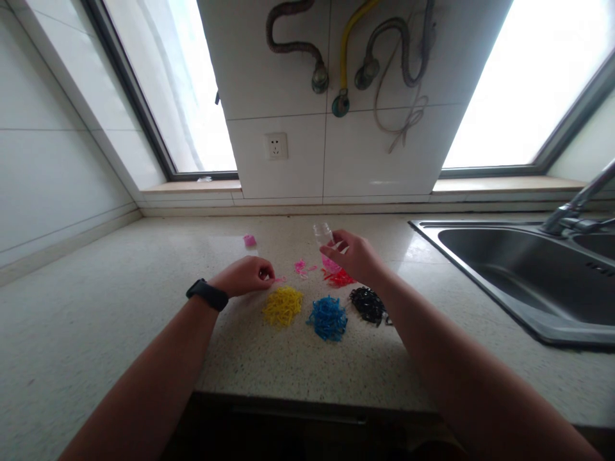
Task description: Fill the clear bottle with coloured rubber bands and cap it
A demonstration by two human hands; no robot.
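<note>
Towards the worktop's back edge [206, 219], a bottle [323, 238] is pinched mouth-up by right fingers [341, 236], maybe against spills; a pink bit [280, 280], by left fingers [267, 266].

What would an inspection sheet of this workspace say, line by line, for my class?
Surface: pale speckled counter.
Job's things: clear bottle with pink in its lower part; heaps of small yellow pieces, blue pieces, black pieces and red pieces; fewer pink pieces; pink cap.
Clutter: small clear item on the left windowsill, too small to identify.
Hands: right hand holds the bottle; left hand has its fingertips at pink bits, grip unclear.
Cables: thin cord hanging on the wall, beside hoses.
Surroundings: wall socket, two windows, steel sink at right.
</note>
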